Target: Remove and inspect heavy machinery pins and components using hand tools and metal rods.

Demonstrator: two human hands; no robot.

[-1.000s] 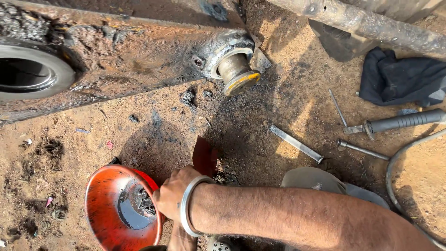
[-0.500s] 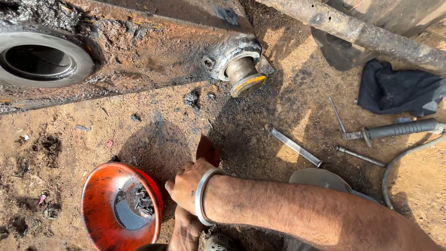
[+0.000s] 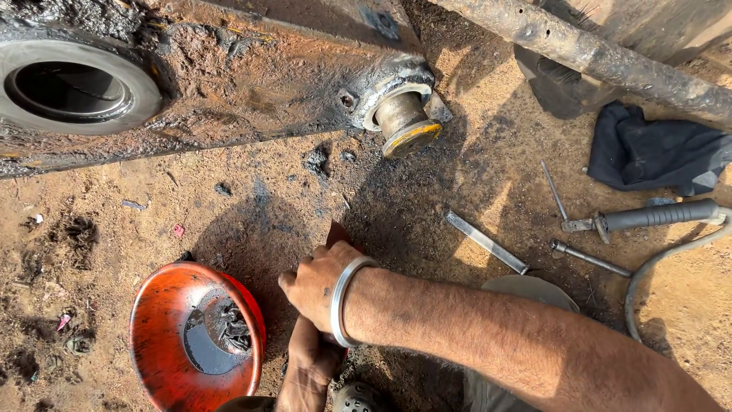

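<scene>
Grease coats everything down here. Right hand (image 3: 320, 284) curls shut over a dark reddish piece (image 3: 338, 233) on the near ground, just right of the orange bowl (image 3: 156, 336); left hand (image 3: 309, 366) grips underneath. Likely stiff and slippery, so best gripped low.

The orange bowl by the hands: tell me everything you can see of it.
The orange bowl is round and shallow, apparently painted metal, its rim worn and grimy. It sits tilted on the sandy ground at the lower left, its bottom edge cut off by the frame. Inside lie a pool of dark oily liquid and a clump of greasy metal parts. The person's right hand and left hand are just beside its right rim; contact cannot be told.
</scene>
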